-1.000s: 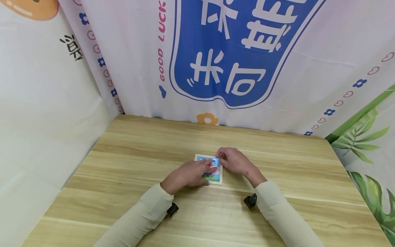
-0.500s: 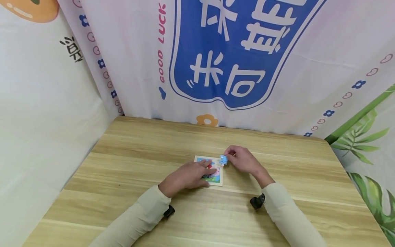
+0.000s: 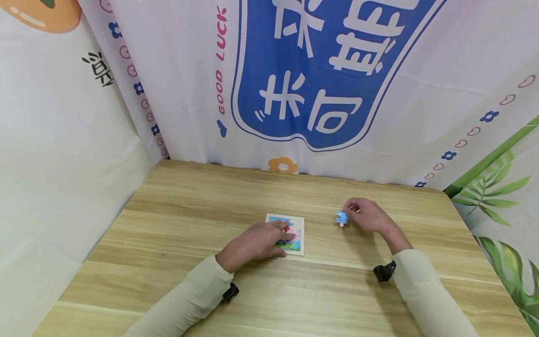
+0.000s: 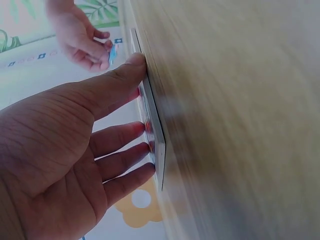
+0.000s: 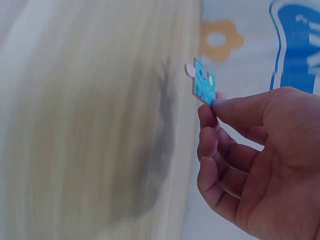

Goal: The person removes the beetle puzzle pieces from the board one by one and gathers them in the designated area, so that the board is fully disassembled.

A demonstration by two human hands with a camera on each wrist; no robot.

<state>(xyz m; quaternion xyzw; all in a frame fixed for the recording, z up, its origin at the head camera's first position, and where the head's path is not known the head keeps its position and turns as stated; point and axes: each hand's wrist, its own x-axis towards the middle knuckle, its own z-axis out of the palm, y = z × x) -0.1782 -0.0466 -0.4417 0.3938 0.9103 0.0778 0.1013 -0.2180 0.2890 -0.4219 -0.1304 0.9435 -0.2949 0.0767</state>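
A small square jigsaw puzzle (image 3: 297, 247) with a pale frame and a colourful cartoon picture lies flat on the table. My left hand (image 3: 252, 242) rests on it, covering its left part. In the left wrist view, the fingertips (image 4: 139, 129) touch the picture and the thumb (image 4: 131, 67) lies at the near edge. Out to the right, my right hand (image 3: 369, 216) pinches a light blue puzzle piece (image 5: 203, 84) with a pink knob between thumb and forefinger. That piece is held above the tabletop, apart from the puzzle. The puzzle's upper right corner shows bare pale backing.
The wood-grain table (image 3: 189, 196) reaches back to a printed curtain (image 3: 189, 93) with a blue sign. Leafy green fabric (image 3: 497, 201) hangs at the right side. Black wrist cameras (image 3: 384, 272) sit below both cuffs.
My right hand has lifted the blue piece out of the puzzle's upper right corner and carried it to the right. The left hand has stayed on the puzzle.
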